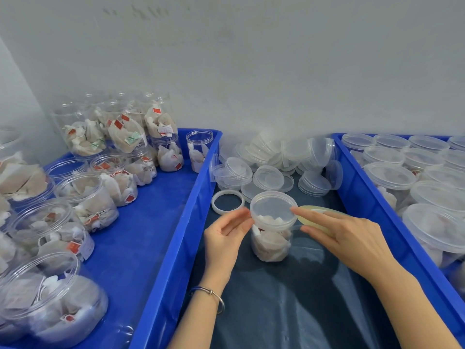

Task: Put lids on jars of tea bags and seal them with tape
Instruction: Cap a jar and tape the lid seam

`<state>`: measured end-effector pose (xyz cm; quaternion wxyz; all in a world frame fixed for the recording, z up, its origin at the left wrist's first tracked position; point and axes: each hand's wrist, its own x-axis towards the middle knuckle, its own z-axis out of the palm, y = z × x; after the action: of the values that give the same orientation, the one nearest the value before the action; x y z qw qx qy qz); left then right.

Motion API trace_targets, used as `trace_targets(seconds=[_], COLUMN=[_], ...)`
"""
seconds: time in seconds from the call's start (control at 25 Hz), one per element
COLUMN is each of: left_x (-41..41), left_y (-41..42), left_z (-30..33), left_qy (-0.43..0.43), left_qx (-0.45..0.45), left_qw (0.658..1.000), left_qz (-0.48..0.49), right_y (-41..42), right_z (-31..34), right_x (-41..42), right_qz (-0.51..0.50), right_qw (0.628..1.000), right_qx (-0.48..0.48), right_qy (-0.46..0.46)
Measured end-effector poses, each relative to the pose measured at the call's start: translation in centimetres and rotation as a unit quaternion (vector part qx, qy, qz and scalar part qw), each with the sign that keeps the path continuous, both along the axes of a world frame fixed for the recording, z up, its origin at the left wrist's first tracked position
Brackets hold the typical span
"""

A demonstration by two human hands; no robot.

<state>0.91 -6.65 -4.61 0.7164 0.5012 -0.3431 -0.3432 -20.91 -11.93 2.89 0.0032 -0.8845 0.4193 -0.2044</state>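
1. Centrally, a lidded jar (271,238) of tea bags is standing on the dark liner of the middle blue bin (176,248).
2. The left hand (224,240) is touching the lid (273,210) edge, fingers loosely curled.
3. The right hand (352,240) is pinching a tape roll (319,217), its fingertips meeting the lid rim.
4. Loose lids (269,177) are crowding the far end; open liner is lying nearer the person.

A clear plastic jar (271,241) of white tea bags stands upright at centre frame on dark sheeting; a translucent round lid (273,210) sits on its mouth; a yellowish tape roll (318,217) lies just right of it; loose clear lids (271,165) are heaped behind, above centre.
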Motion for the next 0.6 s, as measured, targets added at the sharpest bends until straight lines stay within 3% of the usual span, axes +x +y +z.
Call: trace_targets(seconds=[0.08,0.28,0.44,0.52,0.6], left_x=[0.5,0.2,-1.6,-3.4,-5.6], left_y=[-0.8,-2.7,-1.6,0.5,1.4], left_z=[0.1,0.4,-0.3,-1.4,-1.9], left_qy=[0.041,0.047,-0.020,-0.074,-0.187], left_qx=[-0.003,0.045,0.024,-0.037,-0.027], left_qw=[0.999,0.998,0.995,0.995,0.982], left_qz=[-0.021,-0.012,0.098,0.053,-0.014], right_y=[0.1,0.4,0.4,0.2,0.1], right_z=[0.1,0.7,0.7,0.5,0.8], right_x=[0.1,0.2,0.5,0.6,0.8], right_qz=[0.006,0.007,0.002,-0.001,-0.005], right_qw=[1.000,0.998,0.998,0.998,0.998], right_qx=[0.024,0.054,0.069,0.070,0.056], right_qy=[-0.013,-0.026,-0.014,-0.006,0.013])
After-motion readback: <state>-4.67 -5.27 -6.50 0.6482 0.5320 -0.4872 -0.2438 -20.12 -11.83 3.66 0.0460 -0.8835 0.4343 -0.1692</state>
